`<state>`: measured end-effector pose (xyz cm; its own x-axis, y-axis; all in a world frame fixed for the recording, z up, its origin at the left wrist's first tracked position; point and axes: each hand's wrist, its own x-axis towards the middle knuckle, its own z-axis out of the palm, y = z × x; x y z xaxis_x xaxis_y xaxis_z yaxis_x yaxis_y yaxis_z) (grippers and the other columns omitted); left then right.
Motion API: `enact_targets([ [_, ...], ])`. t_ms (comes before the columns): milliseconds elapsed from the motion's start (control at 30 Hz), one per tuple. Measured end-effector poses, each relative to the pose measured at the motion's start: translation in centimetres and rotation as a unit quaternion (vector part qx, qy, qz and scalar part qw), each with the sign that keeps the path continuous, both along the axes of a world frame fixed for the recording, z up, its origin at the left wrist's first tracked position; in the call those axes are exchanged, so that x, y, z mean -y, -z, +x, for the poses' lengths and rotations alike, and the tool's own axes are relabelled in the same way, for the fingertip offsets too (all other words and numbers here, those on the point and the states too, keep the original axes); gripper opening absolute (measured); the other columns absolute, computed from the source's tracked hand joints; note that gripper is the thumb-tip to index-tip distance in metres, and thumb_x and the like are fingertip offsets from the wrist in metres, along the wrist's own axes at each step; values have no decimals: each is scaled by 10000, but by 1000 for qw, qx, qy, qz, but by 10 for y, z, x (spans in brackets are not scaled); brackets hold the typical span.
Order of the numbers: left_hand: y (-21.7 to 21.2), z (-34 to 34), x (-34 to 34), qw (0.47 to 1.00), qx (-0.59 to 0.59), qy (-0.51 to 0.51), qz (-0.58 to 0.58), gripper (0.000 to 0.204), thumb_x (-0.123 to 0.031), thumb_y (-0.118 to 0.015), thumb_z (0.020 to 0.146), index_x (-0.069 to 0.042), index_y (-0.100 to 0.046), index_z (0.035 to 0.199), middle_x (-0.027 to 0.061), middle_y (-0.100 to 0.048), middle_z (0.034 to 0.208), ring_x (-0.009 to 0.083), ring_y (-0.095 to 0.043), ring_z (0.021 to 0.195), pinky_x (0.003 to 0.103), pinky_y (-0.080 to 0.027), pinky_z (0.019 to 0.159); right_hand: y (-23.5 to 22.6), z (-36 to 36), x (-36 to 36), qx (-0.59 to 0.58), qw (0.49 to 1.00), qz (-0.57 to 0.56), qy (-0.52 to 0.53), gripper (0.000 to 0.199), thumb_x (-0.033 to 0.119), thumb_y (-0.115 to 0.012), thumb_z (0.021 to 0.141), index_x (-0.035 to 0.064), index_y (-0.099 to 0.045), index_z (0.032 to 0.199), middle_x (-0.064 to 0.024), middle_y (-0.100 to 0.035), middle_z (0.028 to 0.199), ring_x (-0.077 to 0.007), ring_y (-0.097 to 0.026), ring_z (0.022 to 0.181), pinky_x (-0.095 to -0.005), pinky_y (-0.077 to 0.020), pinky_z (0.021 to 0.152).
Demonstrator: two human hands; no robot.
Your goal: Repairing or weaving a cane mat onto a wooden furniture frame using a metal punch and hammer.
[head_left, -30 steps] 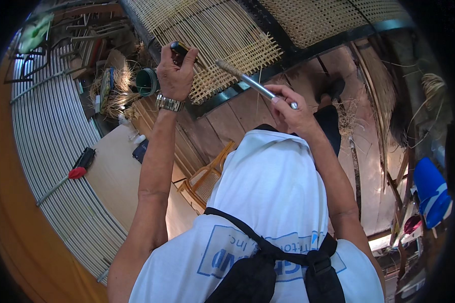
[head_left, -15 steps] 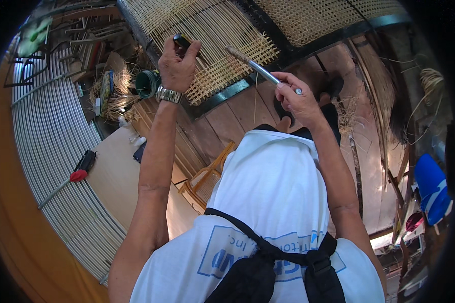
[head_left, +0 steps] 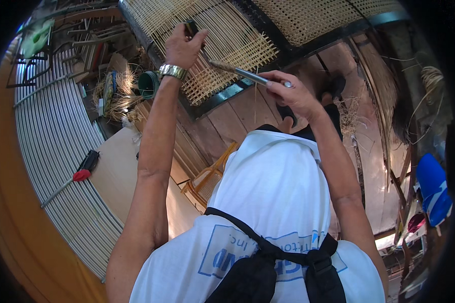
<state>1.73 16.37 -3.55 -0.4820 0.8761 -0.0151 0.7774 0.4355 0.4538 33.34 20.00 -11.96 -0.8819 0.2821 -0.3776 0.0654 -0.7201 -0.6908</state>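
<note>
My left hand (head_left: 183,46), with a metal watch on the wrist, is raised to a woven cane panel (head_left: 227,45) in a dark frame and grips a small dark tool (head_left: 190,26) against the loose strands. My right hand (head_left: 291,94) holds a thin metal awl (head_left: 243,73). The awl's wrapped tip lies on the woven patch just right of my left hand. Both arms reach up over my white shirt and black apron straps.
A screwdriver (head_left: 81,172) with a red and black handle lies on ribbed metal slats (head_left: 50,131) at the left. A green cup (head_left: 147,84) and cane scraps sit near the panel's corner. A small wooden chair frame (head_left: 207,177) stands on the plank floor; a blue object (head_left: 433,190) is at the right.
My left hand has risen a little along the cane strands. My right hand has shifted up and the awl now lies flatter, with its tip nearer my left hand.
</note>
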Motion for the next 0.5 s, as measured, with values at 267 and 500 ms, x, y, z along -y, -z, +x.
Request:
enact_targets([
  [267,17,-2,20,995,86,-27,42,399,-403,-782,918,-33,-654,996,71,-768,792,166,-736,731,339,-564,655,11,13,0,62,993,-30,98,345,139,-587,1041,43,-596,1372,20,-569,832,-7,-408,578,-153,-312,499],
  [500,17,1,22,997,75,-30,20,432,-400,-784,917,-5,-642,1021,80,-764,804,182,-730,732,359,-559,649,3,3,9,22,999,-30,27,342,178,-587,1046,45,-623,1359,22,-601,825,-13,-456,619,-167,-374,535],
])
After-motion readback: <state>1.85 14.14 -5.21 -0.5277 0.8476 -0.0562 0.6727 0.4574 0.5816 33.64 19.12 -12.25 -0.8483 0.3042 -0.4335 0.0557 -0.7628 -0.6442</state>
